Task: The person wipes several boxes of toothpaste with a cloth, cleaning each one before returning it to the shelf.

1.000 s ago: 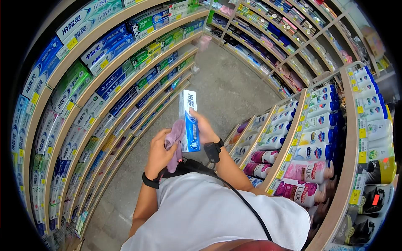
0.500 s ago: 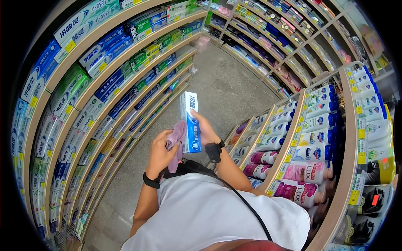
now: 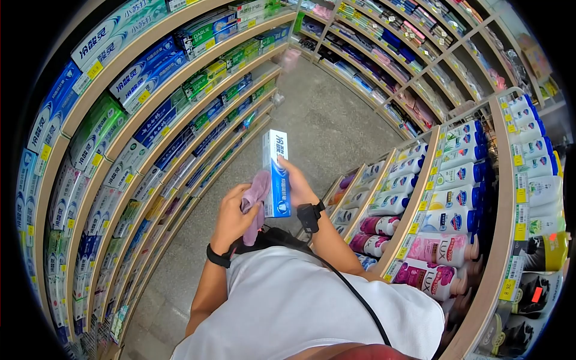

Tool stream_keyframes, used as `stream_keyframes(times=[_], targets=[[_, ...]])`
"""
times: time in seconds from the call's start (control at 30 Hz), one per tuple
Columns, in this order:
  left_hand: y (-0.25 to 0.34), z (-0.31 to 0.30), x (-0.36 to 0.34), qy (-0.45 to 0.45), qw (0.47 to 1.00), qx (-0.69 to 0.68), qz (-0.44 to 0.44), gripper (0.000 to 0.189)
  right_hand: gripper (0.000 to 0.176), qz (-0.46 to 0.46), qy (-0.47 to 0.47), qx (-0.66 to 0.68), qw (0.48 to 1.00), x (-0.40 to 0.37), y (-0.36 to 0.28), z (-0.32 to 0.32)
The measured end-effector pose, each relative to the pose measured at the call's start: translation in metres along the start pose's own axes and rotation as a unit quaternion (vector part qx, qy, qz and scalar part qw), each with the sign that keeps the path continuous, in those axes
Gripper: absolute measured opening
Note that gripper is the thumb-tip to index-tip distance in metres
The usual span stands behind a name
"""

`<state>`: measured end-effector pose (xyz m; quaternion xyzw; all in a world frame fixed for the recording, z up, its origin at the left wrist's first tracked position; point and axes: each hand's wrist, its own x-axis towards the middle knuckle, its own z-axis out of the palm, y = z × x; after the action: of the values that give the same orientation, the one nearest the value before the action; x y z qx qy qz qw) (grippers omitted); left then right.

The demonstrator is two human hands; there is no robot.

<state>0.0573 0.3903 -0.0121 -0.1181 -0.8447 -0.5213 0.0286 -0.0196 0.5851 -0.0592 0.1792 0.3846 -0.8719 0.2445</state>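
A blue and white toothpaste box (image 3: 278, 191) stands lengthwise in front of me, with my right hand (image 3: 296, 183) closed around its right side and the thumb on its printed face. My left hand (image 3: 233, 213) grips a mauve cloth (image 3: 258, 191), bunched between thumb and fingers. The cloth lies against the left edge of the box and part of it hangs below my fingers. Black bands sit on both wrists, the right one carrying a small black device (image 3: 309, 217).
Curved-looking shelves (image 3: 157, 71) full of toothpaste boxes run along my left. On my right, a slanted rack (image 3: 414, 223) holds white bottles with blue caps and pink LUX bottles (image 3: 441, 247). Shelves of folded textiles (image 3: 384, 63) stand beyond the grey floor (image 3: 315, 99).
Both hands, with the box and the cloth, have shifted very slightly to the right. The grips look the same.
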Motion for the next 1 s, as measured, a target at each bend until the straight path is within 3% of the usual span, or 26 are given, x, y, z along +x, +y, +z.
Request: stream_keyframes(times=[0.67,1.0], targets=[[-0.006,0.004,0.006,-0.007,1.0,0.002,0.0,0.036,0.035,-0.002,0.036,0.034,0.999,-0.001,-0.002,0.004],[-0.001,0.003,0.005,-0.001,1.0,-0.011,0.005,0.03,0.035,0.013,0.007,0.018,1.0,0.003,0.0,-0.002]])
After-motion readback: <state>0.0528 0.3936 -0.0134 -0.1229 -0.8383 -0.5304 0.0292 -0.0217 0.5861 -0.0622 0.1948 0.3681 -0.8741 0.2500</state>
